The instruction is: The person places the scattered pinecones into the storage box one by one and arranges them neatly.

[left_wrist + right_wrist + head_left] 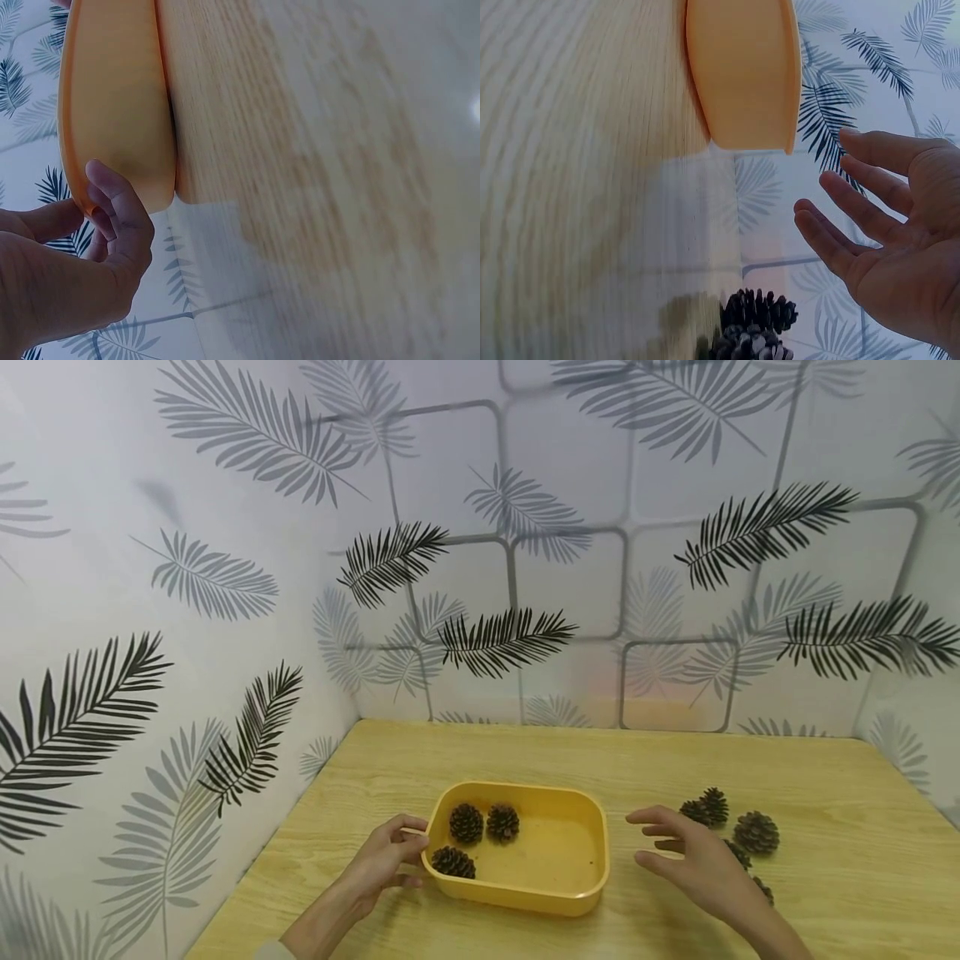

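Note:
A yellow plastic box (536, 900) with rounded corners stands on the table. Three pine cones lie at its left end, among them one pine cone (503, 822) by the back wall. My left hand (382, 864) is at the box's left end, fingers bent at the rim; the left wrist view has fingertips (96, 171) against the outer wall. To the right of the box, my right hand (693, 860) hovers apart from it, fingers spread and slightly bent, holding nothing. Close beside and behind that hand several more pine cones (757, 833) are grouped, some partly hidden by it.
The light wood table (420, 752) meets a wall (570, 685) with a leaf pattern at the back. Another patterned wall (187, 652) runs along the left edge.

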Demonstrator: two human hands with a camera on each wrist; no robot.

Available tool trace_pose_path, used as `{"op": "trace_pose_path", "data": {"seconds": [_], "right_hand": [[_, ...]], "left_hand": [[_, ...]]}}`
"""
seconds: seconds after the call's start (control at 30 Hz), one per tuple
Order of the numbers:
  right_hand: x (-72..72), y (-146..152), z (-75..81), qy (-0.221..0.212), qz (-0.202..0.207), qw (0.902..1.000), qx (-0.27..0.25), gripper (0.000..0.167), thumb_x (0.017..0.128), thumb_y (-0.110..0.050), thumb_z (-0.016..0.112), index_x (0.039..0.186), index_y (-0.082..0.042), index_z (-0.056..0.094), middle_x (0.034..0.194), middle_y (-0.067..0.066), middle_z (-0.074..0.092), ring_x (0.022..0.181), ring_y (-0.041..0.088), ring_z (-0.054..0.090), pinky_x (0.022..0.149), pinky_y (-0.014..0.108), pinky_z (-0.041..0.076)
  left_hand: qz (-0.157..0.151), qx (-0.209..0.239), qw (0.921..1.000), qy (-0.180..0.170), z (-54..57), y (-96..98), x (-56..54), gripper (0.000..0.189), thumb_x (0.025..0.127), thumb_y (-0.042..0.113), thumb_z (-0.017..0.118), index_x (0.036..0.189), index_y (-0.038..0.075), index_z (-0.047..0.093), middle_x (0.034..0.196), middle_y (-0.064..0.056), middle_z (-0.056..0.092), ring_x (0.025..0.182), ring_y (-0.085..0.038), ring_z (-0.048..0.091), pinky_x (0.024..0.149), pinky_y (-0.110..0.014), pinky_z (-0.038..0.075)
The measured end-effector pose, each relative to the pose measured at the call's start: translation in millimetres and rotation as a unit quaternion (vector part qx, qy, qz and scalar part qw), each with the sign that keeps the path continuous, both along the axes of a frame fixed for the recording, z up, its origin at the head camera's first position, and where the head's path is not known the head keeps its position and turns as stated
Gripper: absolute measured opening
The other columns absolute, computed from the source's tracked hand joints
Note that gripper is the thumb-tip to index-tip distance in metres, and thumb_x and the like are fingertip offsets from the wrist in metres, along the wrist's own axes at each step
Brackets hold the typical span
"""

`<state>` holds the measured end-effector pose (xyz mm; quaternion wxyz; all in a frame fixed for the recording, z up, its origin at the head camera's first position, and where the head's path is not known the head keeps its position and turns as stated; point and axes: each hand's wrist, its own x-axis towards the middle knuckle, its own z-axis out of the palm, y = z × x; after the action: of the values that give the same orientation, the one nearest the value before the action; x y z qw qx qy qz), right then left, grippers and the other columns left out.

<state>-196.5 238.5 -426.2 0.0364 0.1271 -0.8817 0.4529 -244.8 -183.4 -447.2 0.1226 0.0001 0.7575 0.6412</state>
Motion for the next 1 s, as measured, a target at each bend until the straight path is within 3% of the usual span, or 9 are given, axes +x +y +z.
{"op": "trace_pose_path", "data": {"seconds": [0.2, 0.4, 0.67, 0.8, 1.0], "right_hand": [[4.4, 12.0, -3.4, 0.019, -0.018, 0.9996, 0.013, 0.041, 0.094, -0.017, 0.079, 0.133, -0.011, 0.067, 0.135, 0.016, 0.066, 0.12, 0.04, 0.065, 0.096, 0.046, 0.059], [8.0, 23.7, -1.5, -0.004, -0.027, 0.9993, 0.027, 0.045, 0.096, -0.024, 0.077, 0.137, -0.011, 0.064, 0.138, 0.019, 0.064, 0.12, 0.042, 0.064, 0.094, 0.049, 0.059], [11.6, 42.3, -1.8, 0.028, -0.046, 0.9975, 0.046, 0.044, 0.095, -0.021, 0.077, 0.136, -0.01, 0.064, 0.13, 0.017, 0.068, 0.11, 0.035, 0.069, 0.084, 0.035, 0.062], [14.0, 53.6, -1.9, 0.01, -0.047, 0.9984, 0.029, 0.049, 0.097, -0.022, 0.076, 0.14, -0.005, 0.06, 0.134, 0.024, 0.064, 0.113, 0.04, 0.068, 0.083, 0.036, 0.062], [19.6, 70.3, -2.8, -0.029, -0.056, 0.9975, 0.032, 0.055, 0.1, -0.032, 0.072, 0.146, -0.007, 0.056, 0.143, 0.029, 0.056, 0.122, 0.048, 0.062, 0.089, 0.044, 0.061]], "left_hand": [[0.004, -0.004, 1.0, 0.002, 1.6, 1.1, -0.9, 0.029, 0.106, 0.014, 0.06, 0.132, -0.001, 0.058, 0.115, -0.018, 0.061, 0.086, -0.022, 0.065, 0.068, -0.034, 0.063], [0.007, -0.007, 0.9999, 0.001, 2.8, 2.0, 0.1, 0.029, 0.106, 0.013, 0.059, 0.131, -0.001, 0.058, 0.117, -0.019, 0.06, 0.087, -0.023, 0.064, 0.068, -0.034, 0.063], [0.011, -0.009, 0.9999, 0.001, 1.5, 2.1, 0.8, 0.029, 0.106, 0.011, 0.059, 0.132, -0.002, 0.058, 0.117, -0.02, 0.06, 0.087, -0.023, 0.064, 0.068, -0.034, 0.063], [0.011, -0.011, 0.9999, -0.001, 1.5, 2.1, 0.4, 0.03, 0.106, 0.011, 0.059, 0.132, -0.002, 0.057, 0.117, -0.021, 0.061, 0.087, -0.023, 0.064, 0.068, -0.034, 0.063], [0.009, -0.011, 0.9999, -0.002, 2.2, 2.6, 0.2, 0.03, 0.106, 0.011, 0.059, 0.132, -0.002, 0.057, 0.117, -0.021, 0.061, 0.087, -0.023, 0.064, 0.068, -0.034, 0.063]]}}
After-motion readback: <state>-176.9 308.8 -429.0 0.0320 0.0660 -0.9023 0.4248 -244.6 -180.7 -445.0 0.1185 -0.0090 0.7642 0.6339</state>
